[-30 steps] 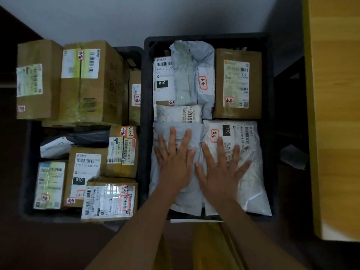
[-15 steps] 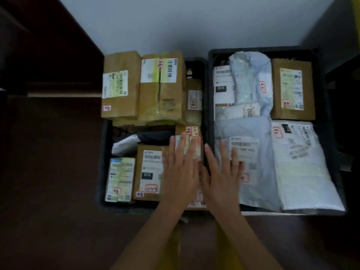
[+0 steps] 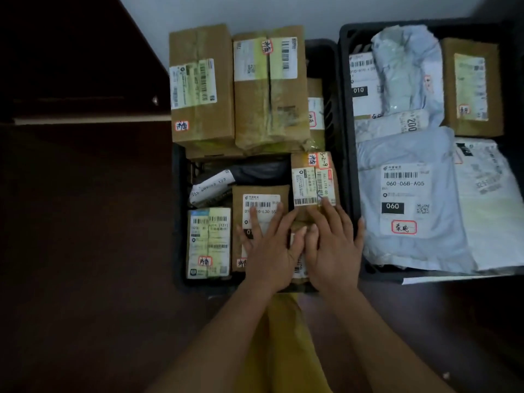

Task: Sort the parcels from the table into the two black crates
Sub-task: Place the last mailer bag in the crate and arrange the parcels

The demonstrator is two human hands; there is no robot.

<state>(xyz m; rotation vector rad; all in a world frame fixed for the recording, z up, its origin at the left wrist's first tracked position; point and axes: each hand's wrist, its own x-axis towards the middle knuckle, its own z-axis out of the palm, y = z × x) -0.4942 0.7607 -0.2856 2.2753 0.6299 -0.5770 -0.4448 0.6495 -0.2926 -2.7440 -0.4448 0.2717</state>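
Parcels [image 3: 260, 211] | brown boxes, white labels | hands: left [image 3: 269, 252], right [image 3: 333, 249] flat, apparently pressing them

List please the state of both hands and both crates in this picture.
left hand: open, flat on the boxes in the left crate
right hand: open, flat beside it
left crate: full of cardboard boxes, some stacked above its rim
right crate: full, mostly soft mailer bags
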